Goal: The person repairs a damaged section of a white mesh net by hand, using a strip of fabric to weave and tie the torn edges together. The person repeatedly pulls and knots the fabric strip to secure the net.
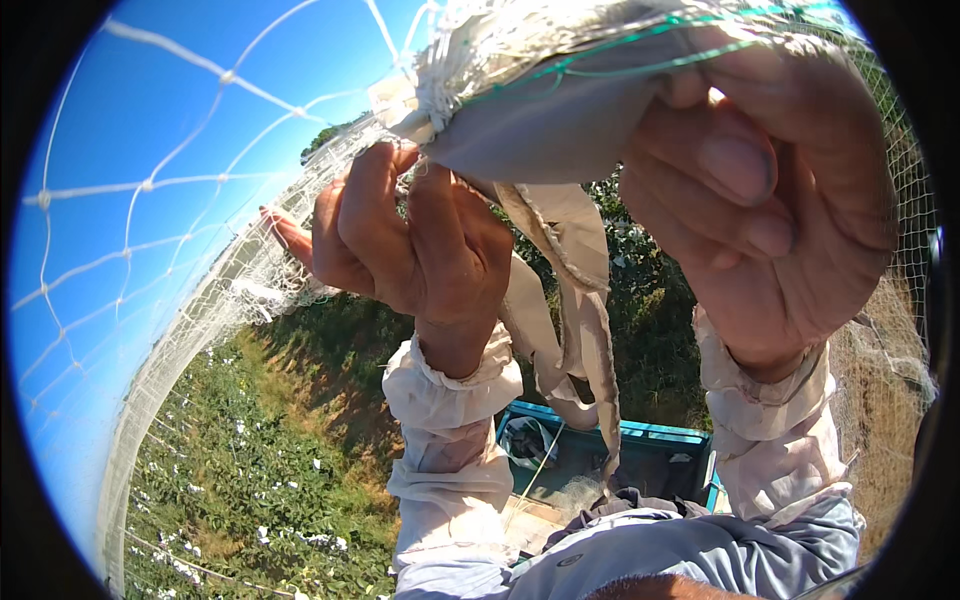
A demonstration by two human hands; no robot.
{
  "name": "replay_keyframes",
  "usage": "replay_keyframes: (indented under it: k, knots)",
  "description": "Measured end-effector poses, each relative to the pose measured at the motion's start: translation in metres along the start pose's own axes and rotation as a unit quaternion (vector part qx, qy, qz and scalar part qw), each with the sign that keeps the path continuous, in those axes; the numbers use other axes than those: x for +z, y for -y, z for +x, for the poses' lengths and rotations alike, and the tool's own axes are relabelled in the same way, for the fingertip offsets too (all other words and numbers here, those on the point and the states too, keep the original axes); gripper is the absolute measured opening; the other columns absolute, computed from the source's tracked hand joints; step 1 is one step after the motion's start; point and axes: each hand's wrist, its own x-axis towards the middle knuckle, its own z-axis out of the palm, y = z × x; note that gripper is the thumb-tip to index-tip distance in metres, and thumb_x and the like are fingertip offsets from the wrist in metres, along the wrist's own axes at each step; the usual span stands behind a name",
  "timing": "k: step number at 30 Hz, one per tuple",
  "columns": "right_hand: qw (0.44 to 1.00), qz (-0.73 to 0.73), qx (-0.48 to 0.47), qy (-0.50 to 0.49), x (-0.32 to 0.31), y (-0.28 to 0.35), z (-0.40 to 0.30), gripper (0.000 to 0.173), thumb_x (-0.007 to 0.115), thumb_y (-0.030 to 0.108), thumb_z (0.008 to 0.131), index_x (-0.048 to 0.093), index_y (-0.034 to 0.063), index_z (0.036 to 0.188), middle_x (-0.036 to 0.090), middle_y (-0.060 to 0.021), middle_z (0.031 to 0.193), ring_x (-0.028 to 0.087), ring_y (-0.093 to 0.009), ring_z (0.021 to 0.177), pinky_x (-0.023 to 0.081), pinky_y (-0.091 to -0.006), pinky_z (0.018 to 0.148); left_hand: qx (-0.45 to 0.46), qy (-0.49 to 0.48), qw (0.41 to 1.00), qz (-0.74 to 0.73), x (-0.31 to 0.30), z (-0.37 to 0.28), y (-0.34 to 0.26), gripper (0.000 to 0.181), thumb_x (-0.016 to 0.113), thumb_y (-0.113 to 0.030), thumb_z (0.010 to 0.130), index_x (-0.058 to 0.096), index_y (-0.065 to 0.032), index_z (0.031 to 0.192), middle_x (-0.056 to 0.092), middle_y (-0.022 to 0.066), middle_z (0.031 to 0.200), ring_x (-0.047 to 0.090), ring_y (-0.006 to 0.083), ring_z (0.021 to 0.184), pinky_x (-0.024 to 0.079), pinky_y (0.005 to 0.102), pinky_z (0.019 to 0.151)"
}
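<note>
My left hand (420, 232) is raised with thumb and fingers pinched at the left end of a grey-beige fabric strip (555, 127), just below a bunched white net (510, 45). At the right, my right hand (757, 187) grips the same strip with curled fingers. Between them the strip is stretched against the underside of the net bundle. A thin green cord (660, 71) crosses over the strip and the bundle. Long loose fabric tails (585, 315) with frayed edges hang down between my forearms. What the fingertips press together is partly hidden.
White netting (187, 180) spreads against the sky at left, with finer net (900, 150) at right. Below stands a blue-sided platform (645, 431) holding a white bag (529, 442) with dark contents. Leafy plants with white pieces (255, 480) grow at lower left.
</note>
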Motion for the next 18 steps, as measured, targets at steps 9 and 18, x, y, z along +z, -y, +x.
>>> replay_keyframes:
  k: [9, 18]
  knots:
    - [0.994, 0.049, -0.083, 0.055, -0.015, 0.03, -0.05, 0.018, 0.05, 0.019, 0.106, 0.052, 0.0037, 0.096, 0.059, -0.0036, 0.077, 0.044, -0.002, 0.047, 0.039, -0.0208, 0.046, 0.028, 0.022, 0.993, -0.109, -0.016, -0.009, 0.004, 0.021, 0.058, -0.029, 0.101, 0.067, -0.0116, 0.094, 0.07, 0.01, 0.117, 0.055, 0.0321, 0.117, 0.027, 0.0648, 0.116]
    - [0.859, -0.456, -0.117, -0.2, 0.029, -0.035, -0.035, 0.012, 0.07, 0.008, 0.084, 0.067, -0.0032, 0.087, 0.066, -0.0073, 0.078, 0.056, -0.009, 0.061, 0.044, -0.0271, 0.055, 0.003, 0.054, 0.995, -0.08, -0.03, 0.013, 0.002, 0.058, 0.075, -0.05, 0.091, 0.07, -0.0032, 0.124, 0.072, 0.0047, 0.107, 0.054, 0.0256, 0.118, 0.033, 0.0466, 0.118]
